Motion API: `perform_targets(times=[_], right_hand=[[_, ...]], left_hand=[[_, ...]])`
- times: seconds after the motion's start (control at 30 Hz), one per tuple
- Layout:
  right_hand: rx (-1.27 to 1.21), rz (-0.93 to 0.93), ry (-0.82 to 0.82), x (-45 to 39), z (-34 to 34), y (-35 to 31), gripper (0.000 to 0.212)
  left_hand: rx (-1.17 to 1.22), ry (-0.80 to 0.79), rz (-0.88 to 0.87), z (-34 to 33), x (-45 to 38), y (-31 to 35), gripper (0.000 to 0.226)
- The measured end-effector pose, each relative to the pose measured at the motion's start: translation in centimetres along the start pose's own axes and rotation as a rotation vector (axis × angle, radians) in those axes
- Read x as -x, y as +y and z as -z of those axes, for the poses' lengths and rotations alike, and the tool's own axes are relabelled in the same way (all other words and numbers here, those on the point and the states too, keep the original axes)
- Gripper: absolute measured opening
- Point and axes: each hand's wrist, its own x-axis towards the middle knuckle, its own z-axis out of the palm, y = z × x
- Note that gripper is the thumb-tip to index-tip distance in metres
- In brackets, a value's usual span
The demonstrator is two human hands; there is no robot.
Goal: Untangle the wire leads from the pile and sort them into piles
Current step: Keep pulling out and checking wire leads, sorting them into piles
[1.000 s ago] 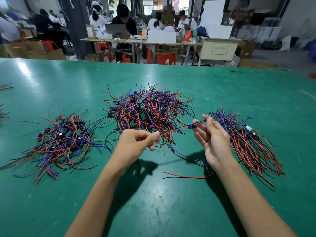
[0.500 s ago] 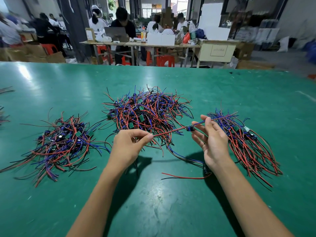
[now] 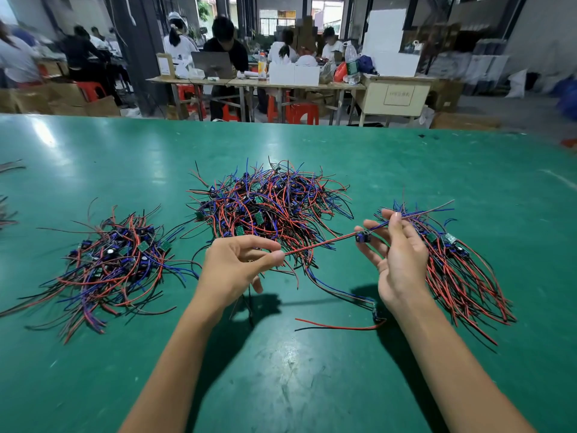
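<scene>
A tangled central pile (image 3: 271, 207) of red, blue and black wire leads with small green boards lies on the green table (image 3: 312, 385). A second loose pile (image 3: 115, 264) lies at the left, and a combed, aligned pile (image 3: 462, 270) at the right. Between my hands stretches one wire lead (image 3: 321, 243) with a small dark module (image 3: 362, 237). My left hand (image 3: 237, 267) pinches its red end between thumb and forefinger. My right hand (image 3: 396, 251) pinches the blue end beside the module, above the right pile's edge.
A single lead (image 3: 340, 325) with a red wire lies on the table under my right wrist. Stray wire ends (image 3: 11, 166) show at the far left edge. Beyond the table's far edge people sit at work tables (image 3: 259, 84) with boxes and red stools.
Both hands have drawn slightly apart and the lead between them has pulled straight. My left thumb and forefinger have slid along to the red end. The piles have not moved.
</scene>
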Motion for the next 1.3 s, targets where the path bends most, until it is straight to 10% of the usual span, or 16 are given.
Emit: perform_targets(times=[0.23,0.37,0.63,0.83,0.93,1.13,1.3], right_hand=[[0.281,0.359,0.110,-2.6,-0.4,-4.0,0.024],[0.996,0.478,0.070,-7.2,0.1,-6.6,0.030],[1.955,0.150,0.046,-11.3,5.6,-1.0,0.051],[1.657,0.543,0.153,-9.5,6.2,0.6,0.045],[1.491,0.728,-0.140,-5.7,4.6,1.9,0.019],[0.552,-0.305,-0.635,-0.1,0.4,2.6,0.071],[0.411,-0.404,-0.708,0.6,0.5,2.1,0.055]], left_hand=[[-0.347,-0.085,-0.300,-4.0,1.1,-0.3,0.032],[-0.672,-0.319,-0.478,-7.0,2.5,-1.1,0.063],[-0.832,-0.290,-0.577,-8.2,2.8,-1.5,0.023],[-0.687,-0.217,-0.471,-8.4,2.7,-2.1,0.021],[-0.483,-0.110,-0.392,-8.1,2.4,-2.0,0.014],[-0.288,0.210,-0.333,-7.1,1.6,-1.2,0.013],[-0.212,0.257,-0.271,-5.9,1.2,-0.6,0.012]])
